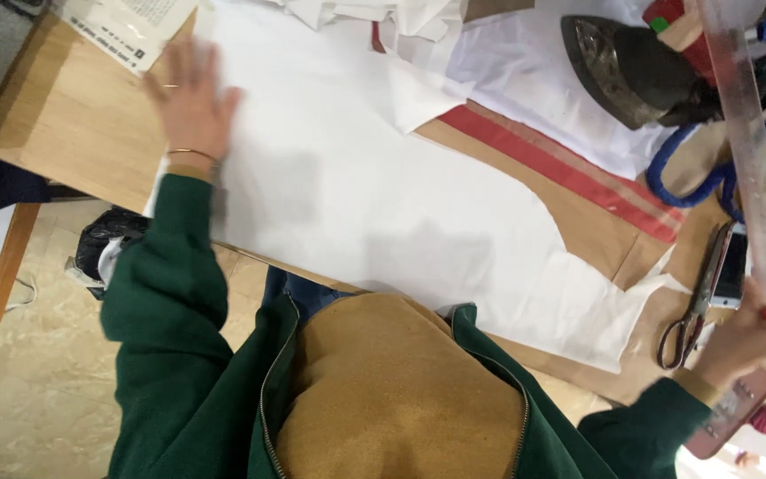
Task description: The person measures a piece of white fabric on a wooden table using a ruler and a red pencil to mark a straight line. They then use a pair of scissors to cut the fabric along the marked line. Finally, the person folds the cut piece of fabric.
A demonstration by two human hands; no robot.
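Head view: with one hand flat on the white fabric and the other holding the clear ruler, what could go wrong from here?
1. The left hand pins only the far end of the white fabric; the rest lies free and might shift or wrinkle.
2. The long clear ruler, gripped at one end by the right hand, passes close to the iron and could knock it.
3. The scissors lie just beside the right hand and could be bumped.

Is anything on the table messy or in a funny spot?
Yes: the iron lies tipped over, soleplate showing, on the white cloth. The left hand presses white fabric flat; the right hand holds a clear ruler.
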